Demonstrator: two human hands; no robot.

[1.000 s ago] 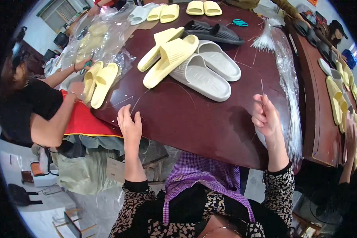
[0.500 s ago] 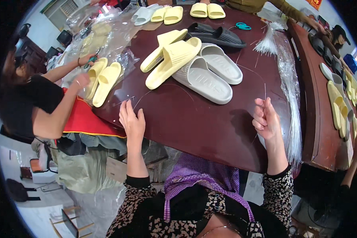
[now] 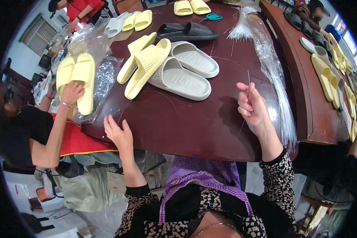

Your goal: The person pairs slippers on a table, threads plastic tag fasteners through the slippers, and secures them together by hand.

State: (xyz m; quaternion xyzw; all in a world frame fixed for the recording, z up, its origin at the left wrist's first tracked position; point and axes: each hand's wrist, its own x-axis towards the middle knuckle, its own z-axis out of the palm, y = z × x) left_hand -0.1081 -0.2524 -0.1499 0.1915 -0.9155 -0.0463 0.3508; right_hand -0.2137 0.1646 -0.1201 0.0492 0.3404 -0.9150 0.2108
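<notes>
Two bare hands hover at the near edge of a dark reddish-brown table (image 3: 194,123), with a thin, nearly clear strand (image 3: 146,97) arcing across the wood between them. The right hand (image 3: 252,105) is raised with its fingers curled together, thumb and forefinger pinching one end of the strand so a short stiff tip stands upright above the knuckles; holding it high seems to keep the line taut and off the surface. The left hand (image 3: 119,133) sits at the table's rim, fingers loosely extended and close together, apparently touching the other end, though whether it actually pinches it I cannot tell. Just beyond the strand lies a pair of grey slide sandals (image 3: 186,71) side by side, soles down, with a pair of pale yellow slides (image 3: 144,63) leaning across their left edge. Behind these rests a black pair (image 3: 188,31), and teal-handled scissors (image 3: 214,16) lie farther back. A bundle of clear plastic ties (image 3: 271,67) trails down the table's right side, within easy reach of the right hand. At left, a co-worker's hand (image 3: 71,93) presses yellow slides (image 3: 77,79) onto a crinkled clear bag (image 3: 101,77).
</notes>
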